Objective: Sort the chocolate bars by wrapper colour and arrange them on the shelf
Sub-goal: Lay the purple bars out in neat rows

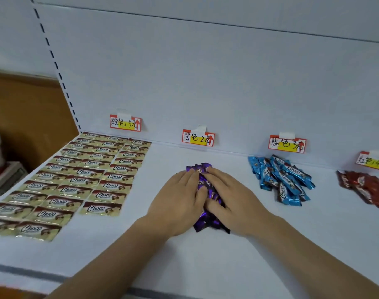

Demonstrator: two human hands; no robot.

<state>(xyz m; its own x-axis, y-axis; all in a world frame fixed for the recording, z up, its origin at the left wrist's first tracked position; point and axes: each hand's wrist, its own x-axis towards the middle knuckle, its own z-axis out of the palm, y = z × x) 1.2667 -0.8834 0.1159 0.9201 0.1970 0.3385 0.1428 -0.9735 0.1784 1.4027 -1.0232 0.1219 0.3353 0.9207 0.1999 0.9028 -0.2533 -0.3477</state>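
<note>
Both hands, left hand [180,195] and right hand [231,197], press flat, fingers mostly straight, on the heap of shiny purple foil-wrapped chocolate bars [208,223] below the purple price tag [198,138] on the white shelf [205,266]. Spreading carelessly could slide slick bars from this heap toward the neat brown-and-cream rows [76,180] or the blue pile [281,180], mixing colours.

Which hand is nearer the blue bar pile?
Right. The right hand lies on the purple bars, beside the blue bar pile; the left hand lies on the purple bars' far side, further away.
</note>
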